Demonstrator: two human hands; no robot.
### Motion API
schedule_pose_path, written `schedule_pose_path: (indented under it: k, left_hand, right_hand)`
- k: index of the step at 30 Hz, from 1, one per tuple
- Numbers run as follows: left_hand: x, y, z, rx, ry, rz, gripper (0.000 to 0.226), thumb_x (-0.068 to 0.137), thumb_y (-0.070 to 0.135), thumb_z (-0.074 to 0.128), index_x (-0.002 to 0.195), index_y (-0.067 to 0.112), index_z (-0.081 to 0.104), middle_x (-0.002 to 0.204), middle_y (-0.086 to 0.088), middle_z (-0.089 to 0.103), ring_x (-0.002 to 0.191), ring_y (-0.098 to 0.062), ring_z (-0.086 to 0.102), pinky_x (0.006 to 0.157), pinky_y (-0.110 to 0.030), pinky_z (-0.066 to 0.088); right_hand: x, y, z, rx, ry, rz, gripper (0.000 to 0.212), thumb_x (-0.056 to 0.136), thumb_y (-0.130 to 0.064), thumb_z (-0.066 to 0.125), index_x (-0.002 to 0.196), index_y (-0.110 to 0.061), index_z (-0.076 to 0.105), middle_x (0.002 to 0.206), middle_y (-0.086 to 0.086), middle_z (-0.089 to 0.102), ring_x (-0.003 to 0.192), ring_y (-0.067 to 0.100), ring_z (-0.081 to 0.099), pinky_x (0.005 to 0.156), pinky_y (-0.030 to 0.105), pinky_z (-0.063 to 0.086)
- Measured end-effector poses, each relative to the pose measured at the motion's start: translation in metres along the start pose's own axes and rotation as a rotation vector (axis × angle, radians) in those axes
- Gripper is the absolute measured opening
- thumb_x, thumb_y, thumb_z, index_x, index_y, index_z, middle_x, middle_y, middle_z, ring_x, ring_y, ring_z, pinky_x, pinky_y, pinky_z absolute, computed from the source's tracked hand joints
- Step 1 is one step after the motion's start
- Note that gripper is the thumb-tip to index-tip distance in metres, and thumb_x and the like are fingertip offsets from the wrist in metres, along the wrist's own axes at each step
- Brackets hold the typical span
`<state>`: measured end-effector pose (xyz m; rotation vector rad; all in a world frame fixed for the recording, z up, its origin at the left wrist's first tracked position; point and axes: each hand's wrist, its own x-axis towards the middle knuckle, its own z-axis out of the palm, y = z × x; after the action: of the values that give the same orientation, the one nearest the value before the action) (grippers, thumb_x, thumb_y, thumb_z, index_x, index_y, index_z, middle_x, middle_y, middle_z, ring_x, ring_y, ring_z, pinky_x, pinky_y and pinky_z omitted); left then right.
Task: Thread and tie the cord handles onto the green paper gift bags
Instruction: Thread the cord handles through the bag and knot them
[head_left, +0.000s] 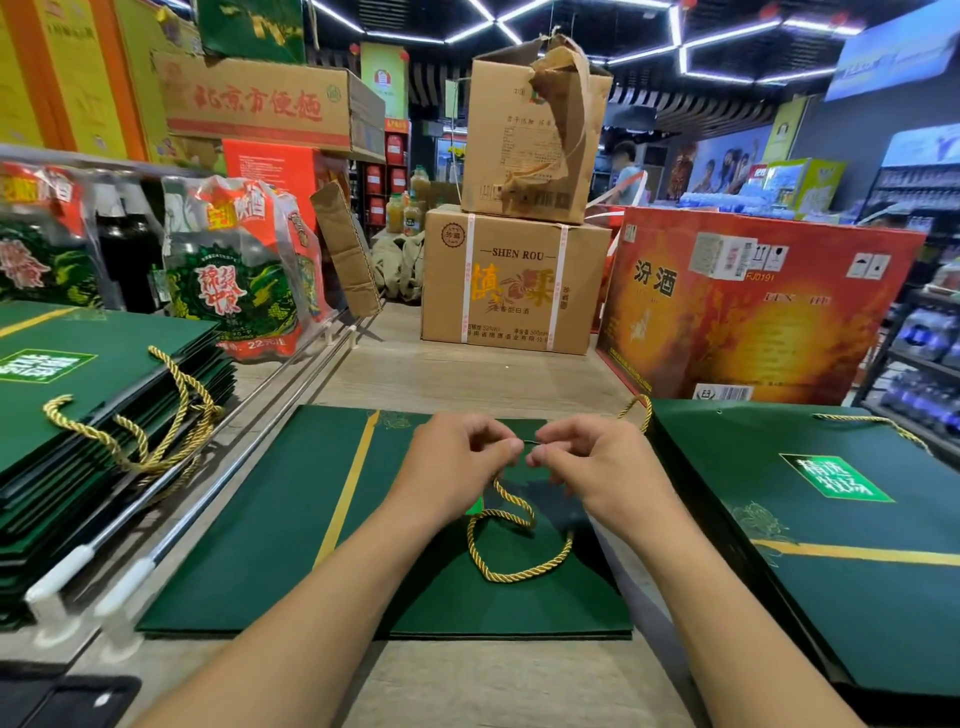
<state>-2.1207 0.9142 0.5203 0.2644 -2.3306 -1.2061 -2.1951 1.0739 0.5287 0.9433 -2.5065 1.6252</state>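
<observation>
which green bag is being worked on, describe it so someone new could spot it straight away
On the wooden surface, look between the stack of green bags at left and the labelled green bag at right. The middle bag lies flat there. It alone has the left hand and right hand at its far edge and a gold cord lying loose across its face.

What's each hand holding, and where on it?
Left hand pinches the gold cord near its upper end; right hand pinches what looks like that end's thin tip. The rest loops slack on the green bag.
</observation>
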Motion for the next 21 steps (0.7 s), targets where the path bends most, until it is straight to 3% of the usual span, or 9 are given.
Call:
schedule_pose_path:
  k: [2,5,8,11,14,15,18,21]
  left_hand:
    - [0.001,-0.002,0.0,0.008,0.037,-0.032,0.009,0.091,0.028,0.072,0.085,0.022,0.076,0.075,0.003,0.074,0.067,-0.007,0.065,0.065,-0.023,0.052]
    - [0.002,-0.007,0.001,0.031,0.057,-0.087,0.01,0.091,0.027,0.071,0.082,0.024,0.072,0.075,0.004,0.072,0.065,-0.004,0.063,0.06,-0.017,0.048]
    - [0.002,-0.01,0.004,0.067,0.039,-0.139,0.008,0.091,0.025,0.068,0.083,0.024,0.071,0.079,0.007,0.072,0.072,-0.001,0.064,0.06,-0.013,0.047]
    - [0.002,-0.011,0.005,0.1,0.03,-0.188,0.008,0.09,0.024,0.065,0.083,0.025,0.069,0.08,0.009,0.071,0.079,-0.005,0.064,0.062,-0.018,0.046]
    - [0.003,-0.012,0.006,0.114,0.028,-0.2,0.008,0.09,0.025,0.063,0.084,0.026,0.068,0.081,0.011,0.069,0.08,-0.004,0.063,0.063,-0.019,0.046]
    - [0.004,-0.012,0.006,0.112,0.027,-0.201,0.008,0.09,0.025,0.063,0.084,0.025,0.068,0.081,0.011,0.069,0.079,-0.004,0.063,0.063,-0.02,0.046]
    - [0.004,-0.011,0.008,0.113,0.027,-0.21,0.008,0.09,0.025,0.063,0.083,0.026,0.067,0.081,0.011,0.069,0.08,-0.006,0.063,0.063,-0.021,0.045]
    - [0.004,-0.011,0.009,0.109,0.023,-0.226,0.008,0.088,0.024,0.064,0.081,0.025,0.067,0.082,0.011,0.07,0.08,-0.006,0.063,0.062,-0.022,0.044]
  right_hand:
    - [0.002,0.0,-0.004,-0.013,0.079,0.059,0.008,0.092,-0.013,0.074,0.095,-0.021,0.073,0.08,0.0,0.076,0.064,0.009,0.064,0.057,0.019,0.048]
    - [0.012,0.003,-0.015,-0.211,0.142,0.17,0.016,0.098,-0.014,0.062,0.096,-0.022,0.076,0.087,-0.004,0.075,0.081,0.016,0.068,0.073,0.032,0.057]
    - [0.029,-0.002,-0.016,-0.441,0.013,0.312,0.025,0.096,-0.014,0.052,0.099,-0.012,0.077,0.097,0.007,0.075,0.089,0.026,0.068,0.084,0.037,0.059]
    - [0.04,-0.013,-0.003,-0.64,-0.167,0.42,0.026,0.099,-0.011,0.048,0.112,-0.001,0.068,0.108,0.017,0.068,0.099,0.032,0.065,0.08,0.034,0.054]
    - [0.047,-0.008,0.008,-0.622,-0.178,0.464,0.024,0.103,-0.02,0.05,0.11,-0.001,0.063,0.088,0.009,0.064,0.08,0.025,0.063,0.059,0.027,0.045]
    - [0.048,-0.005,0.01,-0.609,-0.16,0.475,0.027,0.103,-0.022,0.05,0.112,-0.001,0.063,0.088,0.008,0.063,0.083,0.025,0.062,0.06,0.028,0.045]
    - [0.051,0.004,0.008,-0.524,-0.122,0.471,0.033,0.104,-0.021,0.05,0.121,0.001,0.066,0.115,0.016,0.067,0.099,0.03,0.061,0.078,0.03,0.047]
    - [0.052,0.01,0.001,-0.34,-0.051,0.45,0.028,0.097,-0.012,0.056,0.116,0.003,0.07,0.117,0.023,0.07,0.085,0.027,0.056,0.08,0.034,0.052]
